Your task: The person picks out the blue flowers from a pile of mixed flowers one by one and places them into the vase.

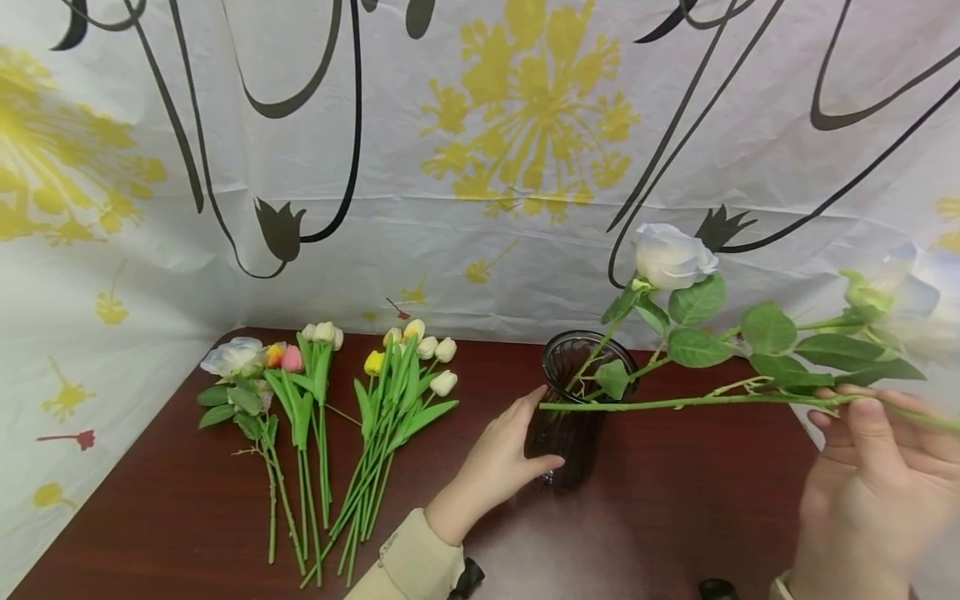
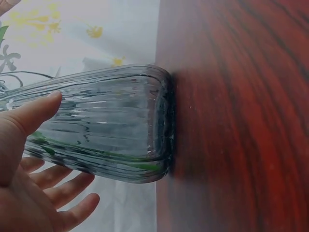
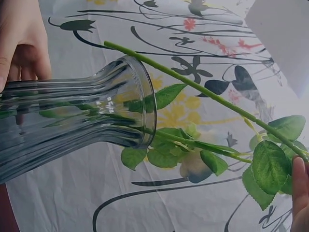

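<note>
A ribbed, dark-tinted glass vase stands upright on the table. My left hand holds its side, thumb in front and fingers behind; the left wrist view shows the thumb lying along the glass. One pale blue-white rose leans out of the vase to the right, its stem inside. My right hand pinches the stem of a second artificial rose, whose bloom is blurred. That rose's stem lies nearly level, its cut end passing across the vase mouth, outside the rim.
On the left of the dark red wooden table lie a blue-white rose, pink tulips and white tulips. Several yellow and white tulips lie nearer the vase. A patterned white sheet hangs behind.
</note>
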Available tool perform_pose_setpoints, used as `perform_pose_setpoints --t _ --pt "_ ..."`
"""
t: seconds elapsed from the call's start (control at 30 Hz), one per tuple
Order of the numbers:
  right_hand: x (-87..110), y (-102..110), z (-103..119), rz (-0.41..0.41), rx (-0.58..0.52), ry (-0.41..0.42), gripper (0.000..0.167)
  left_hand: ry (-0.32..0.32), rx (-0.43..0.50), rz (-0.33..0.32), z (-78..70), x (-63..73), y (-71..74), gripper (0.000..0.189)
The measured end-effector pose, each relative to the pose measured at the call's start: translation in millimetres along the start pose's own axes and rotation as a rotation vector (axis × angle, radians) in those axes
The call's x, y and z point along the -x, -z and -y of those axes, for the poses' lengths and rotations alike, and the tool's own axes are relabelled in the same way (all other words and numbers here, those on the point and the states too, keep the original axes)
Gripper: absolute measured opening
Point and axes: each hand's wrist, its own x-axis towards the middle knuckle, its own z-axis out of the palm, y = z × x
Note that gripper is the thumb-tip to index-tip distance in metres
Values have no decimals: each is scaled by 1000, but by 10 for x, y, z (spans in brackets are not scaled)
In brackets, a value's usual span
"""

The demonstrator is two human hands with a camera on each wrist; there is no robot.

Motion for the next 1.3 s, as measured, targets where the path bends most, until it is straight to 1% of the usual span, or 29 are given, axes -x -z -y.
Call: perform_pose_setpoints --t 0.07,0.2,0.37,0.43,0.47,0.53,0.67,0.77,0.9,1.1,1.17,1.3 --pt "-6 3 15 -23 -1 -2 15 -8 -10 -6 -6 0 4 90" --pt "-23 29 43 -37 -2 -6 15 -44 -41 -25 -12 0 15 88" --pt "-49 51 44 -47 68 48 14 -67 -63 -33 -16 3 20 85" --pt "-56 50 38 -57 95 72 14 -66 -67 -36 -13 3 16 84" --pt "-61 51 39 -65 85 70 13 -65 -70 -38 -14 4 16 84" --pt "-68 54 37 -59 98 85 12 -58 -77 -42 -16 7 16 83" --pt "-85 71 67 -81 20 48 13 -51 -90 -55 -26 16 25 83" --pt "-103 72 83 -135 -28 34 19 -52 -93 -64 -30 17 22 82" --pt "-123 71 74 -177 -18 63 22 -47 -92 -67 -35 21 19 81" --pt "-135 82 73 -198 -28 80 20 -40 -100 -67 -43 22 23 81" --pt "-133 86 73 -197 -30 79 20 -39 -102 -69 -46 24 27 82" --pt "-118 60 68 -163 -12 75 18 -41 -103 -71 -50 27 28 82"
